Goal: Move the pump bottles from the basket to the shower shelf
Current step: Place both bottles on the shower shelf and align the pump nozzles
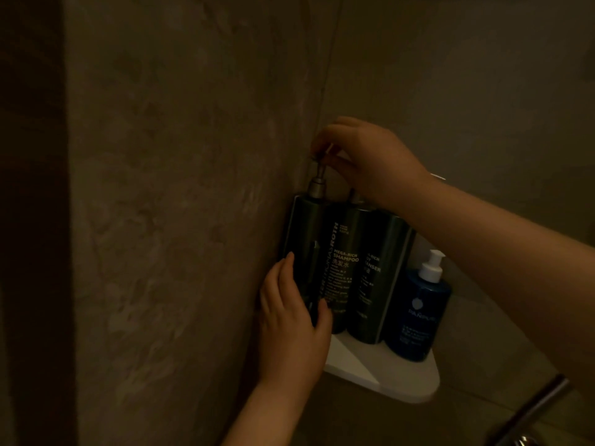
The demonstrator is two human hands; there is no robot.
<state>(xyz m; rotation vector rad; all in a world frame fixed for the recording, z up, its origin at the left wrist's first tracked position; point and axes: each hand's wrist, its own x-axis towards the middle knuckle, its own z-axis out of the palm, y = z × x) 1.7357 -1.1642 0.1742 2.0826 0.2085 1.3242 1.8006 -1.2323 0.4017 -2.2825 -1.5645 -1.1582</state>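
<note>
The left dark bottle (304,233) stands at the left end of the white corner shelf (402,378), close against the stone wall (193,188). The left hand (289,320) is curled around its lower body, probably to keep it steady, because the base is near the shelf's edge. The right hand (370,159) pinches the pump head (318,175) with its fingertips from above, perhaps to turn the nozzle or to guide the bottle upright. Beside it, touching, stand the shampoo bottle (341,252) and a third dark bottle (376,278), then a blue bottle (418,310) with a white pump. They are packed tightly into the corner (the shelf is small). The basket is not in view, so I cannot tell if more bottles remain.
</note>
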